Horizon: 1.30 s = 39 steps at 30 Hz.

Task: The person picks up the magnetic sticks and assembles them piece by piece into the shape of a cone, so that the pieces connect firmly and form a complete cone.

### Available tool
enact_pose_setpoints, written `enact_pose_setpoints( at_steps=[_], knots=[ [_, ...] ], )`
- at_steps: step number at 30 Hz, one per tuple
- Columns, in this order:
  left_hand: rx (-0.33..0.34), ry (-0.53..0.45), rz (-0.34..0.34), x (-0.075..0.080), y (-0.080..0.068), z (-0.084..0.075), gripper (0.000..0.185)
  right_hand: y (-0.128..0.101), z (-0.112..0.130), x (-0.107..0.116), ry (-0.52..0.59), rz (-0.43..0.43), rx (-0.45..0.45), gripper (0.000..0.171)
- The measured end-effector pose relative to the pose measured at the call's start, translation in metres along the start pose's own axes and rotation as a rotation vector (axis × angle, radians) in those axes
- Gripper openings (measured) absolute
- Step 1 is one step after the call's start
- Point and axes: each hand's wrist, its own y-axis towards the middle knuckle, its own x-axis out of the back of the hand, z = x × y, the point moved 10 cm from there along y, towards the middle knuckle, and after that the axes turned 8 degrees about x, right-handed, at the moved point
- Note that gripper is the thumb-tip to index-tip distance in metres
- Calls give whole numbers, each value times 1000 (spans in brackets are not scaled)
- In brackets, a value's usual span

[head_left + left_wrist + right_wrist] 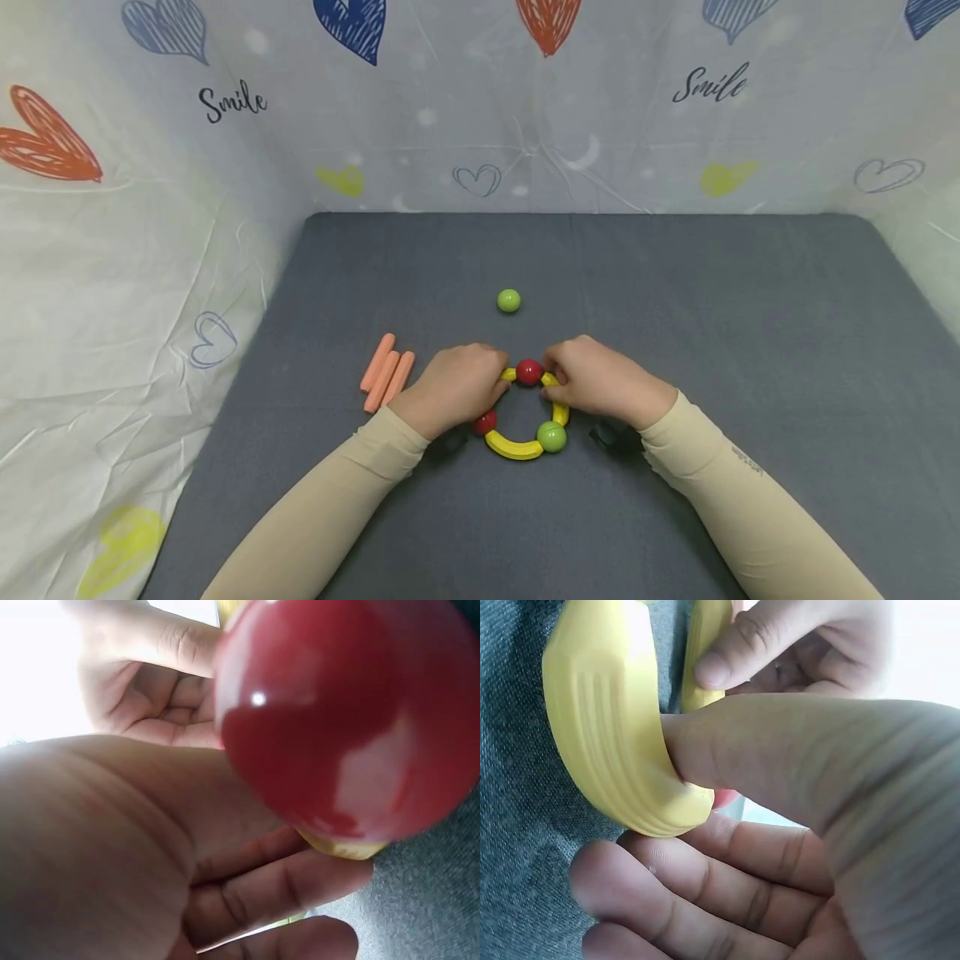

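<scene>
Yellow curved pieces and balls form a ring on the table. My left hand pinches the upper-left yellow piece, left of the top red ball. On the other side, my right hand holds the right yellow curved piece between thumb and fingers; its ribbed surface shows in the right wrist view. A second red ball lies by the left wrist. The bottom yellow piece runs from it to a green ball. In the left wrist view, a red ball hides part of the grip.
A loose green ball lies beyond the ring. Three orange sticks lie side by side, left of the left hand. The dark grey table meets a printed white cloth at the back and sides.
</scene>
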Motion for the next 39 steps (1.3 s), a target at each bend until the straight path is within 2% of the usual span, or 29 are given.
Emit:
enact_pose_setpoints(
  at_steps=[8,12,15,18,20,22,27,30,34,39],
  knots=[
    [-23,7,3,-3,2,0,28,1,3,-4,-32,15,-1,13],
    [6,-13,52,0,2,7,29,0,1,-5,-33,13,6,19],
    [89,4,78,13,-2,25,29,-2,0,-6,-27,23,10,39],
    [183,50,57,33,-7,50,27,-3,0,-8,-11,43,13,54],
    [242,71,42,44,-11,67,24,-3,-1,-9,-3,57,9,56],
    [295,66,62,48,-14,82,28,-3,-1,-10,2,63,11,53],
    [401,61,177,40,-18,108,46,-2,0,-8,-2,60,24,47],
    [428,60,203,33,-17,115,44,-1,0,-7,-18,49,23,41],
    [440,40,228,23,-15,116,41,1,-1,-6,-35,35,13,28],
    [405,42,259,15,-12,108,37,3,2,-5,-32,8,43,18]
  ],
)
